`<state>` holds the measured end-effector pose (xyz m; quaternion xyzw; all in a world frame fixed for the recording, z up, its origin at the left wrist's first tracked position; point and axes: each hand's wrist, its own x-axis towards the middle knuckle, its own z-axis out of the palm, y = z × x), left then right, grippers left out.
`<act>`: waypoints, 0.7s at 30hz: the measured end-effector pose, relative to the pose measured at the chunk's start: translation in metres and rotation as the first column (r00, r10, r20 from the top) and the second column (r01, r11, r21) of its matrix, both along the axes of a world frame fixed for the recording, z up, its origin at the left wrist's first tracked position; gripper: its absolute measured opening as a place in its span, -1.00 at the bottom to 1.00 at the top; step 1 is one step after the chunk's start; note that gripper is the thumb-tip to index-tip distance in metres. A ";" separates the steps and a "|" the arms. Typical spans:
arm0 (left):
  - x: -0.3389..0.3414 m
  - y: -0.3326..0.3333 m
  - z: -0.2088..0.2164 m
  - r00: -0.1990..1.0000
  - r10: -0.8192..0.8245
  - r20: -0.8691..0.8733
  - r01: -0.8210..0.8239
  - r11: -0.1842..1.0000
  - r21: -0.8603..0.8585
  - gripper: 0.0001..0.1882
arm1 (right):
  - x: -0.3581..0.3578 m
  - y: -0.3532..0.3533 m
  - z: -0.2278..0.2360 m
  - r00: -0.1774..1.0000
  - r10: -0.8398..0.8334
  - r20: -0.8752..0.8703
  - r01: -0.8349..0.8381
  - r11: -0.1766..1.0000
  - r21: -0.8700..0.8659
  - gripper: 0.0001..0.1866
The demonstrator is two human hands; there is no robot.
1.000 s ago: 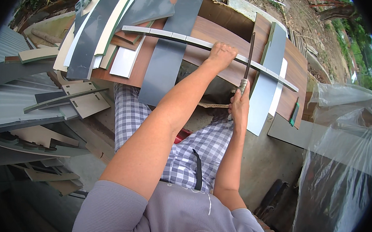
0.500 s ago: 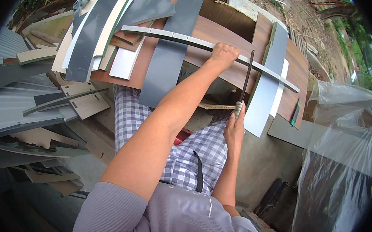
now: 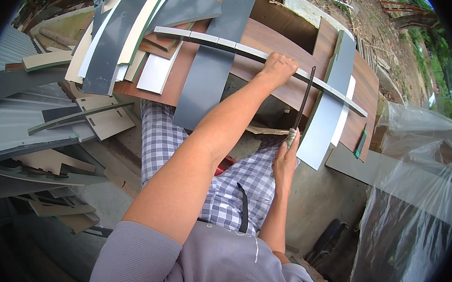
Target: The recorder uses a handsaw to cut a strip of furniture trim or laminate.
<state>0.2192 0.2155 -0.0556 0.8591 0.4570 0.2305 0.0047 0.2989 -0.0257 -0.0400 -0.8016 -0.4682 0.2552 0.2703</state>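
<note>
Since the first frame, the right hand point(image 3: 284, 158) has drawn the long blade point(image 3: 305, 98) toward the checked trousers point(image 3: 260, 180). I see its grip closed round the wrapped handle point(image 3: 291, 137), blade pointing forward, slightly right. The left hand point(image 3: 279, 70) clasps the pale strip point(image 3: 249, 50), which spans the boards point(image 3: 275, 39) left to right; probably light, stiff, slick, best held beside the blade.

Just right of your left hand point(image 3: 279, 71), the bladed tool point(image 3: 304, 98) bars the way; leftward, bare strip point(image 3: 226, 45) runs clear to the stacked boards point(image 3: 118, 42). Your right hand point(image 3: 285, 161) has the grey board point(image 3: 318, 134) just to its right.
</note>
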 end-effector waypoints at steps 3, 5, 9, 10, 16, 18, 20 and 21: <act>-0.002 0.001 -0.002 1.000 0.005 0.010 -0.005 0.999 0.036 -0.91 | 0.002 -0.004 0.000 1.000 0.022 -0.012 -0.022 1.000 0.014 -0.47; -0.003 0.001 -0.001 1.000 0.022 0.019 -0.021 1.000 -0.015 -0.91 | -0.010 0.018 0.030 0.996 -0.035 -0.078 0.024 0.990 -0.138 -0.47; -0.002 -0.002 0.005 1.000 0.003 -0.006 -0.003 0.999 -0.046 -0.90 | -0.005 0.068 0.034 0.995 -0.043 -0.093 0.035 0.996 -0.085 -0.49; 0.000 -0.003 0.005 1.000 -0.002 -0.009 0.002 0.999 -0.040 -0.89 | 0.000 0.074 0.028 0.995 -0.027 -0.100 0.023 0.999 -0.045 -0.49; -0.004 0.001 0.002 1.000 -0.008 -0.007 0.008 1.000 -0.030 -0.89 | -0.006 0.035 0.028 0.996 -0.014 -0.093 0.008 0.998 -0.067 -0.49; -0.004 0.002 0.004 1.000 -0.017 -0.011 0.016 0.999 -0.043 -0.89 | -0.003 0.008 0.015 0.998 -0.004 -0.067 0.000 0.998 -0.057 -0.49; -0.001 -0.001 0.007 1.000 -0.013 -0.017 0.012 0.999 -0.051 -0.89 | 0.001 -0.011 0.003 0.999 0.003 -0.052 -0.004 1.000 -0.004 -0.45; -0.002 0.000 0.007 1.000 -0.015 -0.017 0.014 0.999 -0.052 -0.89 | 0.003 -0.009 0.005 1.000 0.017 -0.025 -0.017 1.000 -0.001 -0.45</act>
